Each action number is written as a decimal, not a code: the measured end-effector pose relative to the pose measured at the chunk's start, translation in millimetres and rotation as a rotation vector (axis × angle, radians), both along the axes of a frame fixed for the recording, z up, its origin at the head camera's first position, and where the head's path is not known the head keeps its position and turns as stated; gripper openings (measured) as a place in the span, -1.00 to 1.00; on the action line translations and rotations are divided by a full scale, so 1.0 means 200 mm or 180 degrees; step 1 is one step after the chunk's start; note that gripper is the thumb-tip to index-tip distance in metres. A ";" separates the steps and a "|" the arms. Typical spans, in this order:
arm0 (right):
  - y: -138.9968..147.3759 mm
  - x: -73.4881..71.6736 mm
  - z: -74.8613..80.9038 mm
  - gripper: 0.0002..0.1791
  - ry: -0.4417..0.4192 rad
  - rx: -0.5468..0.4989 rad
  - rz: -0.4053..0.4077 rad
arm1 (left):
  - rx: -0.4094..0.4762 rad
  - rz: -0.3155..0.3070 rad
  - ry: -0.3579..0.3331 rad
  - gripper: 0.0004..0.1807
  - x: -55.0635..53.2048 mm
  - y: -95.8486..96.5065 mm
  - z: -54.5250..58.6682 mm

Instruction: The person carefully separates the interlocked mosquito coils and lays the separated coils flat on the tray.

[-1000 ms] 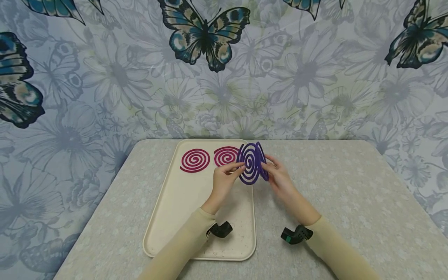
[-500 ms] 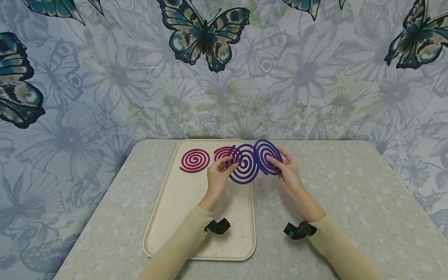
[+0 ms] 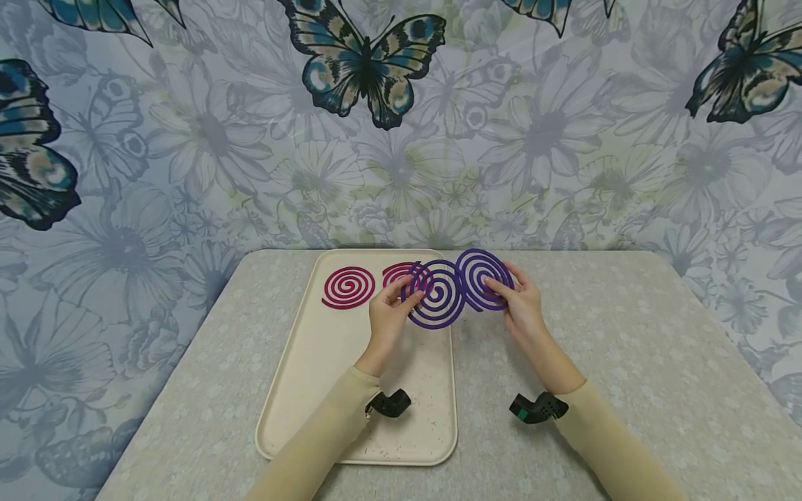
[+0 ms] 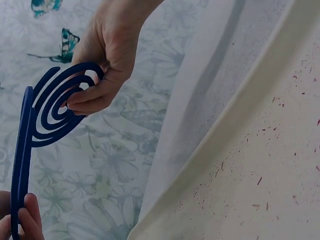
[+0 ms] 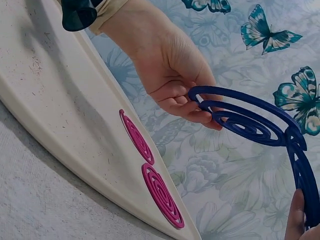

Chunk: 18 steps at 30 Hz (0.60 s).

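Observation:
In the head view two purple spiral mosquito coils are held up above the tray's right side. My left hand point(image 3: 387, 320) pinches the left purple coil point(image 3: 438, 293) by its left part, between thumb and fingers. The other purple coil point(image 3: 481, 277) is gripped by my right hand point(image 3: 523, 303), its thumb on the front face. The two coils meet or overlap at their neighbouring edges; both wrist views show them set at an angle to each other. A pink coil point(image 3: 349, 287) lies flat on the tray. Beside it, a second pink coil point(image 3: 396, 267) is partly hidden by my left hand and purple coil.
The cream tray point(image 3: 351, 390) lies on a patterned tablecloth point(image 3: 595, 334), with small reddish crumbs scattered on it. Behind the table hangs a butterfly-and-flower wall covering point(image 3: 401, 174). Black wrist devices point(image 3: 388, 403) sit on both sleeves.
My hands have moved apart, the right one outward. The right purple coil, nearly edge-on before, now shows its face. The left purple coil has shifted slightly left. Both pink coils stay still.

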State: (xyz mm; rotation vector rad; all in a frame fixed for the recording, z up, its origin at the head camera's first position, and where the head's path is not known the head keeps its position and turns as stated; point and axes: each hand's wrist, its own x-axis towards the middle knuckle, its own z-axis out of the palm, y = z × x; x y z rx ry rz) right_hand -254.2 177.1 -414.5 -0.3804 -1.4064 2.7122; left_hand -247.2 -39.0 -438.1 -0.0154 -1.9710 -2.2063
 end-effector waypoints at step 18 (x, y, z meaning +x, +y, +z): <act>-0.03 0.02 -0.01 -0.28 0.0169 0.0305 -0.0078 | 0.0068 0.0031 -0.0113 -0.56 0.01 -0.15 0.02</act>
